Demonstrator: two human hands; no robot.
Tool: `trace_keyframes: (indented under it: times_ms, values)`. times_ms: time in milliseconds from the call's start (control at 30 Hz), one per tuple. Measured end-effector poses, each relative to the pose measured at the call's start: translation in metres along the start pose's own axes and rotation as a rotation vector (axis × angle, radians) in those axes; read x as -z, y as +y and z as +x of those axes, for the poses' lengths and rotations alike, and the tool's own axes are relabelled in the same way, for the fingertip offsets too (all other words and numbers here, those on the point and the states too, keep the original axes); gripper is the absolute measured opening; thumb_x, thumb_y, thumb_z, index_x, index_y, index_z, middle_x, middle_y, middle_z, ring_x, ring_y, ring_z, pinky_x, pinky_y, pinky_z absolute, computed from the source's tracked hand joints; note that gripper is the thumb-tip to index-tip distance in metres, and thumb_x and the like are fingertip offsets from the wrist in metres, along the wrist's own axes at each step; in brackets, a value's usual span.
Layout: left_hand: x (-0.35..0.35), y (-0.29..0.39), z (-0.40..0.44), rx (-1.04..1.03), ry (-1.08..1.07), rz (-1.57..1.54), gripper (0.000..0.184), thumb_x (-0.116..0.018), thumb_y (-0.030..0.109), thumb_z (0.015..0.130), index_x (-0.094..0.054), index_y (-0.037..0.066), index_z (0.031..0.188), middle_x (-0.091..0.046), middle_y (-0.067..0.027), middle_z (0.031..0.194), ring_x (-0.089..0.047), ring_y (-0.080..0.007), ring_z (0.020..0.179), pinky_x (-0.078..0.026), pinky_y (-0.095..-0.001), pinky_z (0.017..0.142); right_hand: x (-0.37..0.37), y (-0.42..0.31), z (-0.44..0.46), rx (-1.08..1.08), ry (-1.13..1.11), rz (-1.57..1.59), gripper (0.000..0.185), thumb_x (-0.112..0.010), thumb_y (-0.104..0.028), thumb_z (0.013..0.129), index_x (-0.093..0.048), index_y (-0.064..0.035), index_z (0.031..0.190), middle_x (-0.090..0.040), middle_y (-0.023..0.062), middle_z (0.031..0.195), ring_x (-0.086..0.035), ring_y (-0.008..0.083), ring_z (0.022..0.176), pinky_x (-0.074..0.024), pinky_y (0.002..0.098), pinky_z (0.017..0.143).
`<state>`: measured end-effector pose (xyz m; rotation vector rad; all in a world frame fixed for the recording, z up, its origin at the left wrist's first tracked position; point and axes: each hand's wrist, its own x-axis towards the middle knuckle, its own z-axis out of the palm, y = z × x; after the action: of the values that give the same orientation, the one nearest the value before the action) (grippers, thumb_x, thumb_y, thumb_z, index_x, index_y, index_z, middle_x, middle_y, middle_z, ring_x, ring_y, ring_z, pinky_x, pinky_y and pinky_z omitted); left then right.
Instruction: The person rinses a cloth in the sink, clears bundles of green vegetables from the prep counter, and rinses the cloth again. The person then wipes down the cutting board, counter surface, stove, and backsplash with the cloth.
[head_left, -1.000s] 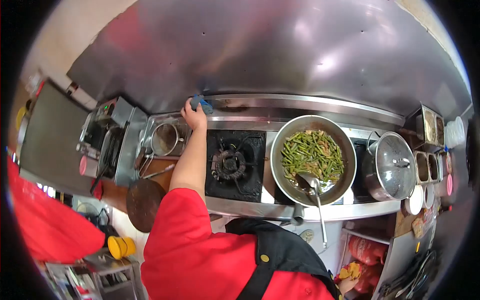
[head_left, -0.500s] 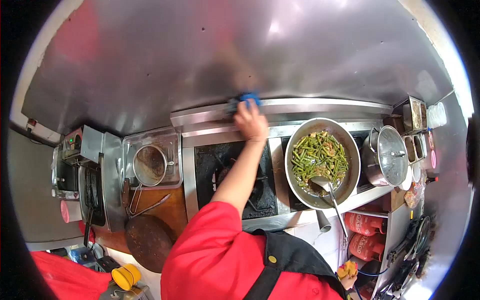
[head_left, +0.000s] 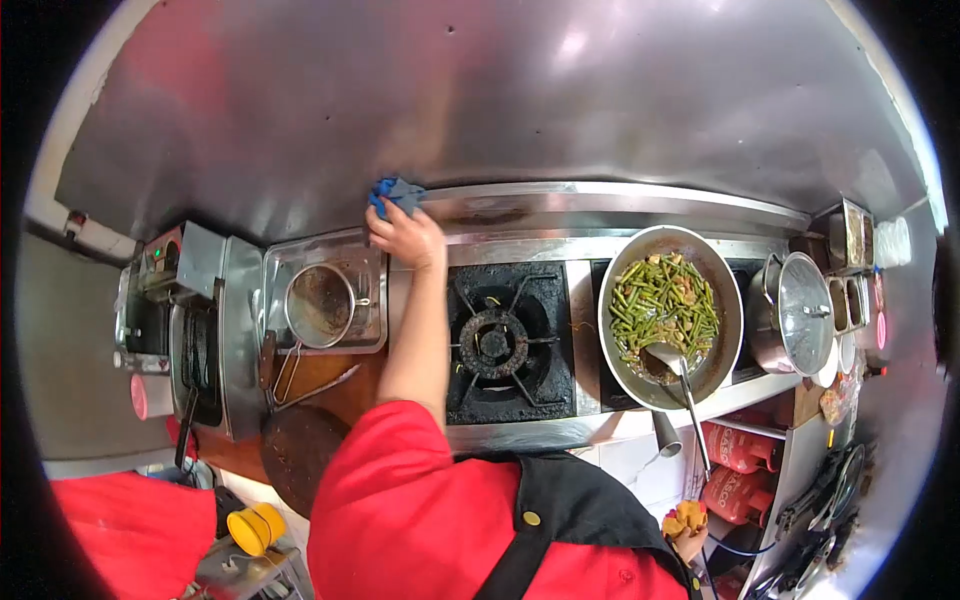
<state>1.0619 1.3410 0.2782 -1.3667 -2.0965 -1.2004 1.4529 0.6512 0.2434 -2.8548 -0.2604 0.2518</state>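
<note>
My left hand (head_left: 408, 238) is closed on a blue and grey cloth (head_left: 396, 194), pressed to the left end of the steel ledge (head_left: 620, 198) where it meets the back wall. Below and to the right of it is a bare gas burner (head_left: 493, 346). Low at the right, my right hand (head_left: 688, 543) holds an orange-yellow cloth (head_left: 685, 518) beside the red gas cylinders (head_left: 738, 495). A wide pan (head_left: 737, 345) of green beans, with a ladle (head_left: 690, 400) resting in it, stands on the stove between the two hands.
A lidded pot (head_left: 803, 315) stands right of the pan. To the left are a strainer (head_left: 320, 306) over a clear tray, tongs, a round dark board (head_left: 300, 455) and a fryer (head_left: 232, 350). A red-clothed person (head_left: 135, 535) is at the lower left.
My left hand first went right along the ledge with the blue cloth, then came back left, uncovering the burner. My right hand still holds the orange-yellow cloth. The camera view has shifted.
</note>
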Motion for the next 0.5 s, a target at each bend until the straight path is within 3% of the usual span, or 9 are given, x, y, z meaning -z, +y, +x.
trace_keyframes:
  times_ms: [100,167,233,300,400,500]
  values:
    - [-0.003,0.073,-0.046,-0.085,-0.195,-0.202,0.040,-0.057,0.015,0.070,-0.056,0.003,0.108,-0.040,-0.0199,0.123,-0.037,-0.0384,0.105,-0.034,-0.0502,0.089,-0.001,-0.010,-0.021,-0.093,-0.027,0.044,0.037,-0.053,-0.003,0.078,-0.046,0.0053,0.113,-0.054,0.0235,0.104,-0.052,0.0370,0.099,-0.0400,0.0393,0.087]
    - [0.004,0.122,-0.072,-0.338,-0.387,-0.279,0.046,-0.061,0.017,0.064,-0.058,0.010,0.109,-0.045,-0.0112,0.120,-0.042,-0.0334,0.101,-0.036,-0.0463,0.082,-0.004,0.004,-0.029,-0.017,0.067,0.000,0.040,-0.053,-0.003,0.077,-0.045,0.0054,0.115,-0.054,0.0232,0.104,-0.051,0.0371,0.099,-0.0387,0.0399,0.089]
    - [-0.005,0.168,-0.092,-0.528,-0.405,-0.310,0.049,-0.065,0.023,0.061,-0.059,0.012,0.109,-0.049,-0.0040,0.112,-0.045,-0.0257,0.097,-0.037,-0.0437,0.077,0.000,0.018,-0.035,-0.034,0.105,0.038,0.041,-0.053,-0.004,0.077,-0.045,0.0054,0.116,-0.054,0.0234,0.104,-0.051,0.0369,0.099,-0.0382,0.0397,0.089]
    - [-0.022,0.201,-0.105,-0.689,-0.392,-0.341,0.037,-0.056,0.022,0.071,-0.060,0.013,0.107,-0.050,-0.0026,0.103,-0.046,-0.0228,0.091,-0.037,-0.0395,0.073,0.006,0.025,-0.045,-0.050,0.171,0.087,0.040,-0.053,-0.005,0.076,-0.046,0.0053,0.114,-0.053,0.0235,0.103,-0.051,0.0363,0.097,-0.0386,0.0399,0.088]
    - [-0.018,0.213,-0.101,-0.893,-0.392,-0.320,0.031,-0.047,0.019,0.078,-0.060,0.013,0.106,-0.051,-0.0030,0.100,-0.047,-0.0218,0.086,-0.038,-0.0370,0.071,0.012,0.021,-0.058,-0.124,0.152,0.095,0.037,-0.054,-0.006,0.076,-0.047,0.0053,0.110,-0.053,0.0232,0.103,-0.052,0.0367,0.096,-0.0397,0.0407,0.086]
    - [-0.020,0.171,-0.083,-0.975,-0.363,-0.384,0.031,-0.048,0.018,0.078,-0.060,0.014,0.106,-0.052,-0.0037,0.100,-0.048,-0.0221,0.087,-0.039,-0.0385,0.071,0.003,0.028,-0.061,-0.037,0.160,0.070,0.032,-0.054,-0.004,0.075,-0.047,0.0065,0.105,-0.054,0.0238,0.100,-0.053,0.0367,0.093,-0.0406,0.0410,0.084]
